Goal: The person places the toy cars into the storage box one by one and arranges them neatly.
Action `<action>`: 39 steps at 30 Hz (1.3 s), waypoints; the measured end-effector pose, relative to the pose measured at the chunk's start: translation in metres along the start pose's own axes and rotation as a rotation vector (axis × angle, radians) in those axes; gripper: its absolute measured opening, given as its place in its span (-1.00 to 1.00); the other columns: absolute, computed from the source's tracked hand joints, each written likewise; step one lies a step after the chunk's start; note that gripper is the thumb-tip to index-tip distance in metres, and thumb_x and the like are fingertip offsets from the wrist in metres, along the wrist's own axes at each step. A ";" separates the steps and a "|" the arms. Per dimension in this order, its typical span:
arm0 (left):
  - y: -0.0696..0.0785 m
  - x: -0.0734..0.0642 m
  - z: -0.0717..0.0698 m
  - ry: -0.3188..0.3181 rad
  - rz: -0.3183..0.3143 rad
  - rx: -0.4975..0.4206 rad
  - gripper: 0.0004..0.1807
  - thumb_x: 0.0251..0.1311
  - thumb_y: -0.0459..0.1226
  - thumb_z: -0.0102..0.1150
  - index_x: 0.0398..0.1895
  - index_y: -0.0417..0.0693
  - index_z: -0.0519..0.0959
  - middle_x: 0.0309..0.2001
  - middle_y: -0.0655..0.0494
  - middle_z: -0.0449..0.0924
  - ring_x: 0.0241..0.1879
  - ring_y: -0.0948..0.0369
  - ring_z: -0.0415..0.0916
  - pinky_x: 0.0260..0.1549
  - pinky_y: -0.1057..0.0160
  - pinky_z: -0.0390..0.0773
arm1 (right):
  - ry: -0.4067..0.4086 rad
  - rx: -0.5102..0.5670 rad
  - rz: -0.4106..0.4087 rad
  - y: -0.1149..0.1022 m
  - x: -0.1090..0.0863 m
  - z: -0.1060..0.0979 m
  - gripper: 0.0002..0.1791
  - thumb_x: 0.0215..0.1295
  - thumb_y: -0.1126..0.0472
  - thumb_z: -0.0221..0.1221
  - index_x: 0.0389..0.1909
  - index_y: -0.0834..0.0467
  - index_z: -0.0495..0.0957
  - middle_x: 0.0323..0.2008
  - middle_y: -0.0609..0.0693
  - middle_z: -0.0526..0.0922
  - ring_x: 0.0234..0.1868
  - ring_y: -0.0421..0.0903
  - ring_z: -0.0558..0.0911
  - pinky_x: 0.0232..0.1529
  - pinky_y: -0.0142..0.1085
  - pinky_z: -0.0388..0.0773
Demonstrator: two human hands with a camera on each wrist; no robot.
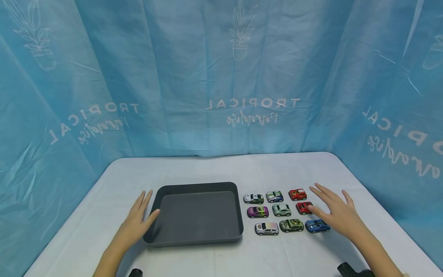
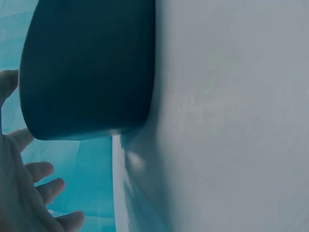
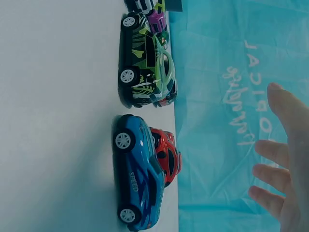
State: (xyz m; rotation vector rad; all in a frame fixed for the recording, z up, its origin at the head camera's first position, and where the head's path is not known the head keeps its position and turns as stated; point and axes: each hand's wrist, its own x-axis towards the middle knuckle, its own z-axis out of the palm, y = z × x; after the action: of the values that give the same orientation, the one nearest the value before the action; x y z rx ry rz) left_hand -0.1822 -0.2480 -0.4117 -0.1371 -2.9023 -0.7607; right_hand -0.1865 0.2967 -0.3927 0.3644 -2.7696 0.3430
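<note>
A dark grey rectangular tray point(image 1: 200, 240) lies left of centre on the white table. At its left rim hovers my left hand point(image 1: 136, 223), fingers spread; the left wrist view shows the tray's side point(image 2: 87, 72) close by. Right of the tray, toy cars stand in rows, among them a purple car point(image 1: 257, 212), a camouflage car point(image 3: 140, 67), a pale green car point(image 1: 282, 210) and a white car point(image 1: 267, 229). My right hand point(image 1: 337, 211) is held with spread fingers over the right end, near a blue car point(image 3: 140, 174) and a red car point(image 1: 303, 207). Neither hand holds anything.
The white table point(image 1: 277, 257) has rounded far corners. Blue curtains point(image 1: 180, 77) with white plant prints and mirrored lettering surround its back and sides. Black pieces, perhaps wrist camera mounts point(image 1: 354, 271), show below both forearms.
</note>
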 end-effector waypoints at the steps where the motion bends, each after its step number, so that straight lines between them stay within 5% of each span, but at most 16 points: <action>1: 0.000 -0.001 0.000 -0.004 -0.012 -0.021 -0.21 0.26 0.06 -0.12 0.44 0.03 -0.17 0.40 -0.34 -0.21 0.32 -0.35 -0.16 0.09 -0.48 -0.01 | -0.001 0.002 0.002 0.000 -0.001 0.000 -0.27 0.12 -0.16 0.14 0.26 0.12 0.26 0.24 0.26 0.31 0.17 0.29 0.33 0.25 0.34 -0.31; 14: 0.002 -0.004 0.011 0.077 0.015 -0.249 -0.31 0.32 -0.07 -0.15 0.43 -0.02 -0.12 0.39 -0.32 -0.12 0.33 -0.32 -0.11 0.14 -0.41 0.02 | -0.086 0.052 0.053 0.001 -0.012 -0.004 -0.30 0.16 -0.13 0.13 0.25 0.17 0.28 0.20 0.28 0.36 0.11 0.35 0.39 -0.06 0.34 0.28; 23: -0.003 -0.007 0.018 0.286 0.064 -0.334 -0.53 0.36 -0.21 -0.20 0.31 -0.11 0.19 0.25 -0.22 0.23 0.15 -0.08 0.26 -0.07 -0.33 0.39 | -0.157 0.121 0.131 0.001 -0.023 0.001 -0.34 0.19 -0.17 0.08 0.21 0.15 0.33 0.14 0.31 0.42 0.11 0.35 0.40 -0.07 0.25 0.37; 26: -0.004 -0.008 0.019 0.352 0.011 -0.327 -0.59 0.37 -0.19 -0.21 0.24 -0.07 0.32 0.14 -0.13 0.38 0.02 0.29 0.37 -0.14 -0.11 0.56 | -0.182 0.128 0.150 0.002 -0.026 0.003 -0.36 0.19 -0.18 0.08 0.18 0.15 0.36 0.11 0.31 0.45 0.10 0.35 0.40 -0.07 0.22 0.39; 30: -0.005 -0.008 0.021 0.375 -0.073 -0.362 -0.60 0.37 -0.15 -0.22 0.19 -0.04 0.38 0.12 -0.05 0.42 -0.17 0.73 0.23 -0.24 0.47 0.56 | -0.175 0.140 0.157 0.003 -0.028 0.008 -0.41 0.19 -0.15 0.09 0.13 0.14 0.43 0.06 0.29 0.50 0.07 0.33 0.44 -0.09 0.18 0.42; 34: -0.004 -0.008 0.024 0.352 -0.110 -0.441 -0.57 0.38 -0.16 -0.24 0.25 -0.10 0.29 0.19 -0.14 0.36 -0.17 0.81 0.18 -0.24 0.79 0.34 | -0.142 0.162 0.144 0.005 -0.031 0.011 -0.46 0.19 -0.11 0.11 0.09 0.13 0.46 0.04 0.26 0.53 0.05 0.31 0.47 -0.08 0.15 0.44; 39: -0.002 -0.008 0.026 0.310 -0.125 -0.505 -0.53 0.40 -0.16 -0.29 0.32 -0.10 0.18 0.23 -0.18 0.29 -0.13 0.85 0.12 -0.18 0.86 0.23 | -0.094 0.149 0.087 0.010 -0.036 0.018 -0.48 0.14 -0.03 0.19 0.07 0.15 0.46 0.02 0.25 0.54 0.02 0.30 0.48 -0.09 0.16 0.45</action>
State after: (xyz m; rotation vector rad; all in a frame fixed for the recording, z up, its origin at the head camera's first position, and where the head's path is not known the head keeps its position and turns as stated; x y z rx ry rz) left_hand -0.1775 -0.2375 -0.4364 0.1053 -2.3932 -1.3861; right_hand -0.1612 0.3087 -0.4235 0.3032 -2.8655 0.5691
